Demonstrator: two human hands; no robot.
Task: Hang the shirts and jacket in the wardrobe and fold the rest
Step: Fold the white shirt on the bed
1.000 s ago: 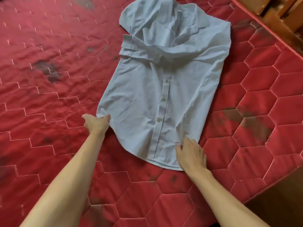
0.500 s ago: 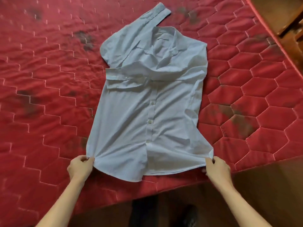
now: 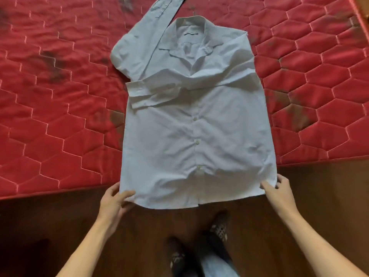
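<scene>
A pale blue button-up shirt (image 3: 191, 124) lies front up on the red quilted mattress (image 3: 60, 116), collar at the far end. Its hem hangs past the mattress's near edge. One sleeve is folded across the chest; the other stretches away at the top. My left hand (image 3: 114, 200) pinches the hem's left corner. My right hand (image 3: 276, 188) pinches the hem's right corner. The wardrobe is not in view.
The mattress's near edge (image 3: 60, 191) runs across the view. Below it is dark wooden floor (image 3: 319, 186). My feet in patterned socks (image 3: 217, 228) stand just under the shirt's hem. A wooden edge (image 3: 364, 9) shows at the top right.
Both hands took the shirt's lower corners and dragged it toward me. Its hem now overhangs the mattress edge. The view has tipped down to show floor and feet.
</scene>
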